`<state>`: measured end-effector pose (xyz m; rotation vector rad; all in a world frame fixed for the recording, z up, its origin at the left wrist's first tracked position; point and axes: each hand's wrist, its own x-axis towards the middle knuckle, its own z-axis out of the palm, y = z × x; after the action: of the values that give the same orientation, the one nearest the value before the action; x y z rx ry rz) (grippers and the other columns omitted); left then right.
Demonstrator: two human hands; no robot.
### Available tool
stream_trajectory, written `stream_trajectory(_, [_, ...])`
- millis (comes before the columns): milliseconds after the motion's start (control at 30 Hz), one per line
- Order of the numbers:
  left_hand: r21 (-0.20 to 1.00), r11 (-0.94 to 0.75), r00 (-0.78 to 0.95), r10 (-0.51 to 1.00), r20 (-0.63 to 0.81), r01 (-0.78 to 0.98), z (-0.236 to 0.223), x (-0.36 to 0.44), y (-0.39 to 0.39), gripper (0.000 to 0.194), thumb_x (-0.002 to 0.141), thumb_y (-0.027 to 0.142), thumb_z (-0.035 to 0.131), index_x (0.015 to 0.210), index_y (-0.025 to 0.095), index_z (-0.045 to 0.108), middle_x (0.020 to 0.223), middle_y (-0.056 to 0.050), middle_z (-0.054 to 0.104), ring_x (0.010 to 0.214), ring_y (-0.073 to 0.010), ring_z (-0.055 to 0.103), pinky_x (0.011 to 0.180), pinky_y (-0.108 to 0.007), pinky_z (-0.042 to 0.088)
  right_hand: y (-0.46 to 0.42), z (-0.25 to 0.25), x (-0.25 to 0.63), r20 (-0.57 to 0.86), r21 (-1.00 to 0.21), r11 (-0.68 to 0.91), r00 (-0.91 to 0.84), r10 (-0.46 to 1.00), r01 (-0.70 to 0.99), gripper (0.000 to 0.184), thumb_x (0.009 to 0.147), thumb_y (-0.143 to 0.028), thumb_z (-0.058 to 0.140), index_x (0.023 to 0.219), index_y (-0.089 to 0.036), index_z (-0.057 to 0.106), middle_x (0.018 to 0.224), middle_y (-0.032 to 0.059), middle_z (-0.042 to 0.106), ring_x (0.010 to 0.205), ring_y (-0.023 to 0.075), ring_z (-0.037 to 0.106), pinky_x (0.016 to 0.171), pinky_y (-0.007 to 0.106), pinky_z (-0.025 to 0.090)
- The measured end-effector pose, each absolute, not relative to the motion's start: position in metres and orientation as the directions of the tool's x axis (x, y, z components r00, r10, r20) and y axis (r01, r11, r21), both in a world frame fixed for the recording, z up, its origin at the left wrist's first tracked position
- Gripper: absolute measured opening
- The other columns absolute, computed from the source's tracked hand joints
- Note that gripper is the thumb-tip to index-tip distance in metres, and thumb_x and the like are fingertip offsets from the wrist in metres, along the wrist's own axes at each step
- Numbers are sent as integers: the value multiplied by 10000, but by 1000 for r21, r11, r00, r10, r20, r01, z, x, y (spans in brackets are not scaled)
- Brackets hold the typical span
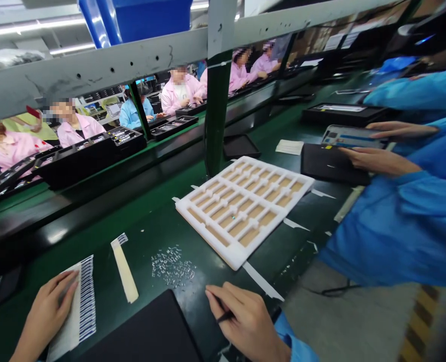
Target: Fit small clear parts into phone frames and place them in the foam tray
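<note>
At the lower left, my left hand [47,311] has its fingers curled over a white sheet [66,334] with a row of dark-and-white strips along its right edge. My right hand [245,317] is closed around a slim black tool [226,315], mostly hidden by the fingers. Left of that hand lies a scatter of tiny shiny metal pieces [173,267]. A cream strip [125,276] with a striped end rests between the sheet and the pieces. Between my hands, a flat black case or tray [143,334] reaches the bottom edge.
A white foam tray [238,256] with many rectangular slots lies beyond my right hand, tape at its edges. To the right, a co-worker in blue [407,216] holds a flat device [353,137] over a black tray. A green post [217,115] rises behind the foam tray.
</note>
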<state>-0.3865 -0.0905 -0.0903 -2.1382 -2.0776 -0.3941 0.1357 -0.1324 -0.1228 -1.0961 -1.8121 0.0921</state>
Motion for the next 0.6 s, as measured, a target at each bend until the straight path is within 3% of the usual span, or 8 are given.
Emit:
stream_trajectory(100, [44,-52,39,965,261,998,-99,-384,-92,665,1013,640,377,1340,187,737,1389,-159,709,1277,-355,655,1144,-544,520,-132,-122,135,697,-488,593,-123,707,640,179,1079,-104,600,1027,-171,758,670,-17,618,519,127,601,545,271,463])
stream_trajectory(267, [-52,48,-35,972,231,997,-101,-377,-82,796,1037,611,220,1513,143,653,1300,-223,668,1172,-427,631,977,-609,540,-135,-122,136,699,-483,593,-125,705,644,145,1079,-110,620,1056,-176,747,664,-25,606,521,125,595,553,266,462])
stream_trajectory(500, [-129,108,-89,986,143,986,-87,-354,-84,727,1094,501,172,1556,163,621,1321,-222,606,1188,-445,583,995,-627,513,-134,-126,134,699,-492,590,-113,706,640,127,1067,-107,638,1076,-175,745,650,-36,569,504,122,552,531,271,425])
stream_trajectory(600, [-114,105,-89,986,139,988,-82,-351,-85,743,1110,497,152,1532,114,630,1311,-234,620,1166,-441,613,997,-609,518,-136,-124,135,705,-522,590,-77,705,616,120,1028,-91,685,1062,-183,755,647,-40,559,511,124,544,527,270,424])
